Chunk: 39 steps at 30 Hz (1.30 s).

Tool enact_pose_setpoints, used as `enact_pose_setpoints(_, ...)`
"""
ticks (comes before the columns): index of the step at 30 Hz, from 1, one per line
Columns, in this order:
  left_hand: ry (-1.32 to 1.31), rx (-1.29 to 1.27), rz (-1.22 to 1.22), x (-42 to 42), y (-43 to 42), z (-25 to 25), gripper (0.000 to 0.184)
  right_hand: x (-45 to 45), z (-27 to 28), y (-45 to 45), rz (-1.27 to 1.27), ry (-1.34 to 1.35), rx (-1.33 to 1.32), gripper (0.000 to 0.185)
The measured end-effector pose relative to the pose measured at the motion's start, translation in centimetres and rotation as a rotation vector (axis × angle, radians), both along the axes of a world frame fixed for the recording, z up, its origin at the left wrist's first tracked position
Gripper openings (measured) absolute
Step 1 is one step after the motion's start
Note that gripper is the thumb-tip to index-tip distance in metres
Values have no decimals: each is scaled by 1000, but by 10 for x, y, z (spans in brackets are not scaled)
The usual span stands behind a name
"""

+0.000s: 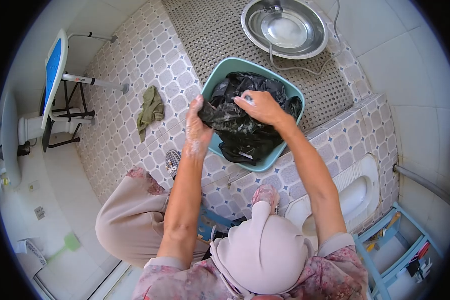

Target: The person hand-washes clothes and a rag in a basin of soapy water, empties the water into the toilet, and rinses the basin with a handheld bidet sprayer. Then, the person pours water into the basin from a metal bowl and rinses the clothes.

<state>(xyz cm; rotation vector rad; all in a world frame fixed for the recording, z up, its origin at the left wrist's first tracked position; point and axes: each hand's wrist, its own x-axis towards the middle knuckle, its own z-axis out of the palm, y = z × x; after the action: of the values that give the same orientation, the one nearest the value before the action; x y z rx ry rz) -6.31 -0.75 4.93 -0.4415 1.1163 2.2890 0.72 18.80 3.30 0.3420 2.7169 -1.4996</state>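
Observation:
A teal plastic basin (271,163) stands on the tiled floor, holding wet black clothes (250,135) with pale suds on them. My left hand (197,127), streaked with lather, grips a bunched dark garment (220,116) at the basin's left rim. The thumb points up and the fingers are partly behind the cloth. Over the middle of the basin, my right hand (261,107) is closed on the same garment. White foam shows between its thumb and fingers, and part of its grip is hidden.
A metal bowl (317,37) with a grey hose (311,71) sits on the perforated mat (205,30). An olive cloth (151,111) lies on the floor at left, near a blue-seated folding chair (55,75). A squat toilet (355,187) and light-blue rack (385,260) are at right.

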Motion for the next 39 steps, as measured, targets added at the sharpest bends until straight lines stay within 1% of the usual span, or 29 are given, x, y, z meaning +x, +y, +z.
enact_pose_setpoints(2,28,7,44,-3,-7,12,12,9,31,23,162,-178,-169,50)
enact_pose_setpoints(4,176,10,-35,-8,-19,-2,13,18,27,35,164,-77,-174,50)
enact_pose_setpoints(6,305,-18,-143,-8,-29,-7,17,23,21,39,-44,-41,-546,52)
enact_pose_setpoints(7,314,-98,-158,-7,-30,-8,21,26,21,41,-132,5,-722,47)
enact_pose_setpoints(10,237,-187,-84,1,-18,-9,21,27,16,31,-308,197,-952,43)
enact_pose_setpoints(11,215,-198,-61,1,-15,-14,16,26,10,28,-305,194,-1044,31)
enact_pose_setpoints(14,52,-193,19,0,0,-22,16,21,13,6,-418,243,-1184,21)
enact_pose_setpoints(15,-62,-245,73,0,7,-17,31,18,17,-4,-427,269,-1044,19)
enact_pose_setpoints(16,-104,-199,103,-2,9,-26,33,16,20,-14,-376,367,-738,21)
enact_pose_setpoints(17,-148,-149,132,-3,11,-40,35,16,22,-27,-325,389,-545,22)
enact_pose_setpoints(18,-194,-100,159,-2,14,-49,36,19,47,-46,-272,408,-349,20)
enact_pose_setpoints(19,-166,-152,117,9,17,-33,32,20,55,-70,-190,511,-289,18)
enact_pose_setpoints(20,-184,96,-35,0,3,-62,22,31,66,-87,-59,378,-77,22)
enact_pose_setpoints(21,-167,390,-265,-14,-16,-103,23,36,59,-103,113,443,129,26)
enact_pose_setpoints(22,-147,682,-494,-25,-27,-131,27,33,48,-109,84,536,194,25)
enact_pose_setpoints(24,-73,513,-355,-8,-15,-121,31,19,22,-112,38,727,319,24)
enact_pose_setpoints(25,-130,234,-140,20,1,-89,32,6,6,-98,56,616,459,25)
enact_pose_setpoints(26,-181,-43,69,37,17,-58,32,-6,3,-86,-78,536,330,25)
enact_pose_setpoints(27,-353,-187,60,36,29,-36,41,-19,-4,-73,-161,437,320,26)
enact_pose_setpoints(28,-363,-158,53,36,32,-25,45,-25,-7,-65,-246,336,310,27)
enact_pose_setpoints(30,-374,-98,38,32,36,-6,53,-20,-5,-68,-203,302,315,25)
enact_pose_setpoints(31,-386,-70,67,34,40,14,46,-15,0,-74,-180,285,315,24)
enact_pose_setpoints(32,-316,223,-126,24,21,-21,44,-7,4,-85,-37,332,356,23)
enact_pose_setpoints(33,-238,515,-316,8,-10,-85,43,2,6,-108,-37,470,495,22)
enact_pose_setpoints(35,172,45,-249,10,-12,-112,35,10,2,-121,-23,574,603,19)
enact_pose_setpoints(36,318,-233,-207,11,-13,-125,31,8,-2,-115,-3,546,567,18)
enact_pose_setpoints(37,626,-466,-259,22,3,-107,28,8,-6,-111,19,515,520,17)
enact_pose_setpoints(38,210,-361,-254,30,11,-84,26,-6,-11,-94,-28,461,464,17)
enact_pose_setpoints(39,-217,-264,-146,39,32,-19,26,-22,-17,-70,-149,362,397,19)
